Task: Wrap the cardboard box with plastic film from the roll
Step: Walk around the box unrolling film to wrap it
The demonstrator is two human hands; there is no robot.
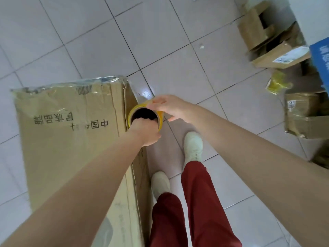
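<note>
From the head view, much of the roll of plastic film (pixel 160 121) is hidden: only its yellowish upper rim and dark hollow core show, while its lower length is covered by the left hand (pixel 145 130) and the box edge. The left hand's fingers dip into the core and cannot be seen; the knuckles curl over the near rim, so it grips the roll from inside. The right hand (pixel 167 107) grips the far rim, fingers curled over the top and thumb stretched out below; whether it also pinches a loose end of film cannot be told. The roll stands upright just beside the right edge of the large cardboard box (pixel 71 139), which lies flat on the tiled floor (pixel 178 50) with printed characters on top. The box's near end is cut off by the bottom of the frame and crossed by the left forearm. Crinkled clear film (pixel 106 80) glints along its far edge. White shoes (pixel 193 145) and red trousers (pixel 195 202) stand right of the box. Blurred open cartons (pixel 258 29) lie far right, beside a blue box (pixel 320 59) cut by the frame.
</note>
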